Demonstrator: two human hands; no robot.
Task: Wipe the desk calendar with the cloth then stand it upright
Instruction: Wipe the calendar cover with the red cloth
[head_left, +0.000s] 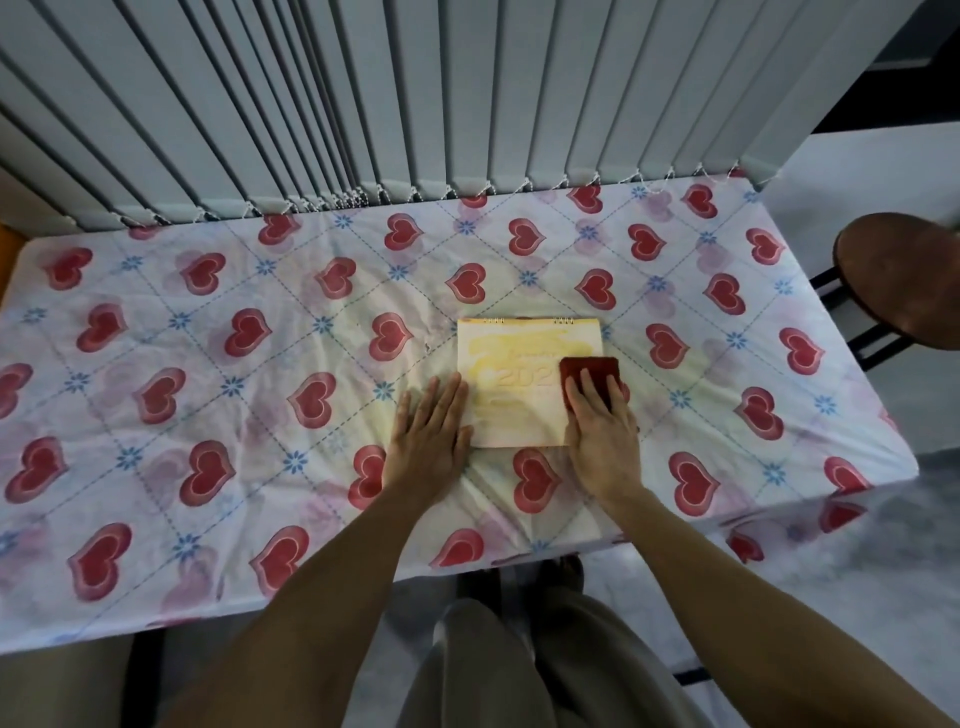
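Two hands on a flat desk calendar, red cloth under the right one

Nearest, at 6 o'clock, the person's beige trousers show below the table edge; both bare forearms reach up from there. The left hand lies flat and spread, grasping nothing, its fingers touching the calendar's left edge. The right hand presses palm-down on a dark red cloth at the calendar's 3 o'clock edge. The desk calendar lies flat just right of centre on the heart-print tablecloth, spiral binding at 12 o'clock. A round brown stool stands at 3 o'clock; grey vertical blinds hang at 12 o'clock
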